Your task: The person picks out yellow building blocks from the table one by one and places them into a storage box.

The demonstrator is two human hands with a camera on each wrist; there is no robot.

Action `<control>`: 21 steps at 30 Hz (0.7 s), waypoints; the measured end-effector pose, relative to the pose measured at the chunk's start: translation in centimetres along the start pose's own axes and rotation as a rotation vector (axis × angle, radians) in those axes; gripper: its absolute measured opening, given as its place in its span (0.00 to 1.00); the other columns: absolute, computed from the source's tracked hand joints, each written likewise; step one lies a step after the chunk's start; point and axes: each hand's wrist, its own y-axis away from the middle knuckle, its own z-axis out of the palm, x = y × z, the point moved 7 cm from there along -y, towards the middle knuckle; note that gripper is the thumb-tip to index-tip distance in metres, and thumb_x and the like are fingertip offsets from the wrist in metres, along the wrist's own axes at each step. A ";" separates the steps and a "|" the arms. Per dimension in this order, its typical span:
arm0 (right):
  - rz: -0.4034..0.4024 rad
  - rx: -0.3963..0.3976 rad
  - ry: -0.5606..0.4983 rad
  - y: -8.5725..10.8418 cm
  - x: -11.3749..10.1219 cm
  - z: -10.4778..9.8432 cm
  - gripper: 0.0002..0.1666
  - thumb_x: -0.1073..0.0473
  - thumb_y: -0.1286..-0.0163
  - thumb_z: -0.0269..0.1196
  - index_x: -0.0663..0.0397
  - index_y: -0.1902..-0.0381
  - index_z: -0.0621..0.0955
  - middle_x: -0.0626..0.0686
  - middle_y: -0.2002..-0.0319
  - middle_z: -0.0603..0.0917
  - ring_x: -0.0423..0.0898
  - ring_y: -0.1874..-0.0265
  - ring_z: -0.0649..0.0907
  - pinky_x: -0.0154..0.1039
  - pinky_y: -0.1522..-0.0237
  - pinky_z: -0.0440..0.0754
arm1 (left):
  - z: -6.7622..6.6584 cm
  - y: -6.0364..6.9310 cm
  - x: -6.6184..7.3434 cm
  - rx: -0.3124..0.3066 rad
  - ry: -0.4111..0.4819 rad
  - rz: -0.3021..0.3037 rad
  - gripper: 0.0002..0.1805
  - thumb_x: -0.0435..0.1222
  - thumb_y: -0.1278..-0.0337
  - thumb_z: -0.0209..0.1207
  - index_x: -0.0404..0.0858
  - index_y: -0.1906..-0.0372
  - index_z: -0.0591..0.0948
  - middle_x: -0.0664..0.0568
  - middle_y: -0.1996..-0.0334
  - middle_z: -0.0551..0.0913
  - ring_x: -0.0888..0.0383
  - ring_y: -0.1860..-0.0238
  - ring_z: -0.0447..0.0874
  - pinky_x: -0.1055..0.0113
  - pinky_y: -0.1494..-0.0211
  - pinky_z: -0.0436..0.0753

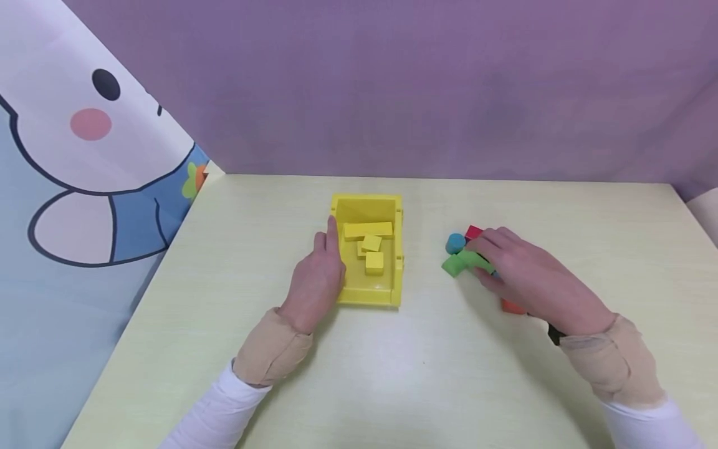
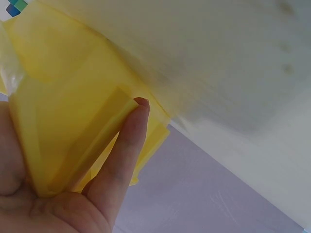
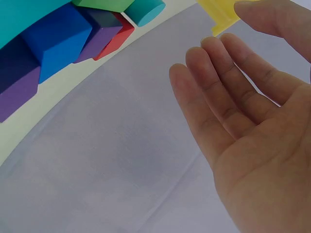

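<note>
A yellow box (image 1: 367, 296) with several yellow blocks (image 1: 374, 264) inside stands near the middle of the table. Against its left wall rests my left hand (image 1: 315, 280), the index finger straight along the wall. The left wrist view shows a fingertip (image 2: 141, 103) touching a raised edge of the box. My right hand (image 1: 524, 277) hovers over a group of coloured blocks, its fingers loosely bent. In the right wrist view nothing lies between its thumb and fingers (image 3: 209, 92). Close to it are green blocks (image 1: 455, 265), a blue cylinder (image 1: 455, 243) and red blocks (image 1: 473, 232).
More blocks lie partly hidden under the right hand, including a blue block (image 3: 56, 41) and a purple block (image 3: 22, 94). A purple cloth (image 1: 392, 93) hangs behind the pale table (image 1: 359, 374). Cartoon-printed fabric (image 1: 84, 218) covers the left side.
</note>
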 end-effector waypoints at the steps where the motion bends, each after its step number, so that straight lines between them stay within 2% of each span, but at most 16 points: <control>1: 0.005 -0.001 0.002 0.1 0.1 0.0 0.20 0.66 0.48 0.75 0.48 0.57 0.82 0.45 0.61 0.79 0.42 0.60 0.77 0.37 0.61 0.82 | 0.0 0.0 0.0 0.003 0.002 0.000 0.38 0.26 0.42 0.57 0.21 0.28 0.56 0.35 0.58 0.75 0.60 0.88 0.63 0.70 0.88 0.68; 5: 0.030 -0.007 0.009 0.5 0.7 0.0 0.22 0.67 0.49 0.76 0.57 0.55 0.82 0.48 0.63 0.79 0.43 0.63 0.75 0.39 0.66 0.82 | 0.0 0.1 0.0 0.010 0.001 0.008 0.38 0.26 0.42 0.57 0.20 0.28 0.57 0.34 0.59 0.75 0.60 0.88 0.63 0.70 0.88 0.68; 8: 0.057 -0.032 0.020 0.9 1.3 0.1 0.25 0.68 0.50 0.75 0.62 0.53 0.81 0.51 0.62 0.80 0.45 0.63 0.76 0.42 0.66 0.83 | 0.0 0.0 0.1 0.011 0.006 0.011 0.38 0.25 0.42 0.56 0.20 0.28 0.56 0.34 0.58 0.75 0.60 0.88 0.63 0.70 0.88 0.67; 15: 0.122 -0.074 0.025 2.3 2.7 -0.2 0.29 0.67 0.51 0.77 0.62 0.50 0.81 0.54 0.58 0.81 0.49 0.58 0.78 0.48 0.62 0.86 | -0.2 0.1 0.1 0.042 -0.001 0.021 0.38 0.25 0.44 0.57 0.20 0.28 0.57 0.34 0.60 0.75 0.60 0.88 0.63 0.69 0.88 0.67; 21: 0.158 -0.097 0.038 3.3 3.7 -0.1 0.29 0.65 0.51 0.78 0.64 0.51 0.81 0.55 0.59 0.80 0.51 0.59 0.78 0.49 0.63 0.86 | -0.1 0.0 0.1 0.026 0.002 0.014 0.38 0.25 0.43 0.56 0.20 0.28 0.57 0.35 0.59 0.75 0.60 0.88 0.63 0.70 0.88 0.67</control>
